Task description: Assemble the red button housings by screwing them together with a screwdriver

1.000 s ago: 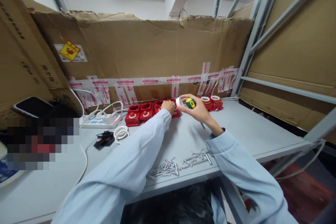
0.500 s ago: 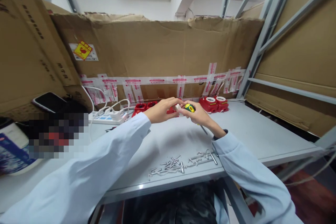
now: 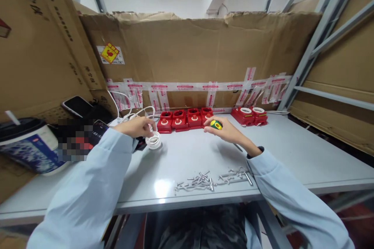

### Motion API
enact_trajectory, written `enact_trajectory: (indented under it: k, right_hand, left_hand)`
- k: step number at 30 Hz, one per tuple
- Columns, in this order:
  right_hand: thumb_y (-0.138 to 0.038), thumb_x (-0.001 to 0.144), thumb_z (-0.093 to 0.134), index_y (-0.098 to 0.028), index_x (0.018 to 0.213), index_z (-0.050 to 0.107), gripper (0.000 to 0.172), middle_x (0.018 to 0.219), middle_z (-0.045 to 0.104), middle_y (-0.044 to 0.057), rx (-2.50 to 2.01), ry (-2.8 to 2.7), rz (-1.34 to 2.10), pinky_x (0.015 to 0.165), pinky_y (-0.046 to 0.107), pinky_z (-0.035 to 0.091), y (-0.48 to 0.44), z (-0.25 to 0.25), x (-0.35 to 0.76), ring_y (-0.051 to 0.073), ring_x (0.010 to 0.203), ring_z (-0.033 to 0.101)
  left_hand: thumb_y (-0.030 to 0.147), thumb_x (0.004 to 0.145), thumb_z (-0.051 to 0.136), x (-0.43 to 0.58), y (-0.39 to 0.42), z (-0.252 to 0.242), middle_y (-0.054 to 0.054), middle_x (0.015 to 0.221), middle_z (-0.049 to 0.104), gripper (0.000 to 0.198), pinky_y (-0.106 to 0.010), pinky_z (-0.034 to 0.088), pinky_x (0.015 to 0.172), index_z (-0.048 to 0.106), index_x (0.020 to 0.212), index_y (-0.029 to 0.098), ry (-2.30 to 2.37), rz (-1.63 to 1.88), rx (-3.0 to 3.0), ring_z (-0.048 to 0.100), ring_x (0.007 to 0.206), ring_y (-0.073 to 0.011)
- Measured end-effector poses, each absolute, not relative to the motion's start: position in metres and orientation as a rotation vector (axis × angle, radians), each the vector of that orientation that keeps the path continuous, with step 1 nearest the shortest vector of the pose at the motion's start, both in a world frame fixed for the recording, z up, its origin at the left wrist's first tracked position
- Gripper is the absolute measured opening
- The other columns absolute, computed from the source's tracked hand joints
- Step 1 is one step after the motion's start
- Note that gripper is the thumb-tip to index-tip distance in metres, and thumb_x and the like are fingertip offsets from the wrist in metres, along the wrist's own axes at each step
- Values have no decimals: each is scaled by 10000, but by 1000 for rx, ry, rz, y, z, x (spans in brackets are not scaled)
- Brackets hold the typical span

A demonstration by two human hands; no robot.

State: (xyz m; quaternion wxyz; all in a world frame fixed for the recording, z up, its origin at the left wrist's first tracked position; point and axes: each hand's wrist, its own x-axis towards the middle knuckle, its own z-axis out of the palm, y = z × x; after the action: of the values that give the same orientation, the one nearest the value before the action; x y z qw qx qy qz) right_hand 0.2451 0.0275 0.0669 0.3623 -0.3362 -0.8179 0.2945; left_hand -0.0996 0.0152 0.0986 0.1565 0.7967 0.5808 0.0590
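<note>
My left hand (image 3: 136,126) is at the left of the table, its fingers closed on the rim of a white ring-shaped part (image 3: 153,141). More than one round edge shows there, and I cannot tell whether it is one piece or a stack. In my right hand (image 3: 229,131) is a screwdriver (image 3: 216,125) with a yellow and green handle. Its shaft sticks out under the wrist, pointing back towards me. Just behind my hands, several red housings (image 3: 179,120) stand in a row with round openings on top.
Two red housings with white rings (image 3: 249,116) stand at the back right. Loose screws and metal pins (image 3: 201,181) lie near the front edge. At left are a large cup (image 3: 32,146), a phone (image 3: 77,106) and white cables. A cardboard wall (image 3: 189,50) closes the back.
My left hand has moved left, away from the right hand, with the white ring-shaped part. My right hand still holds the screwdriver. The view has shifted, and the row of red housings is now uncovered.
</note>
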Motion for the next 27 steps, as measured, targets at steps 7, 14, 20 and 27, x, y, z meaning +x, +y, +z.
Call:
enact_trajectory:
  k: [7,14,20,27]
  right_hand:
    - [-426,766,604,-160,879,624,289,834,630,23,-882,-2177,639,701,276,433,33,61,247,141,748,562]
    - [-410,781,586,-164,895,617,273,843,636,26,-894,-2230,563,705,278,441,36,56,248,147,742,573]
    - [-357,775,579,-181,926,614,235,870,671,38,-1177,-2203,159,713,280,432,57,50,260,173,763,602]
    - [-350,759,588,-164,1104,584,392,1081,647,136,-1440,-2183,18,786,333,421,108,47,273,262,947,600]
  left_hand:
    - [429,609,585,-118,18,75,1,688,714,320,-218,451,579,692,818,212,1725,37,2171,636,630,-175]
    - [461,718,493,-132,37,69,-59,837,720,400,-253,434,672,719,905,189,2029,264,2409,634,749,-209]
    - [408,709,503,-124,47,52,-32,751,714,320,-233,429,625,720,852,221,1996,332,2401,627,680,-186]
    - [431,743,473,-120,49,48,-71,911,708,387,-256,454,687,673,969,188,1928,422,2434,639,747,-200]
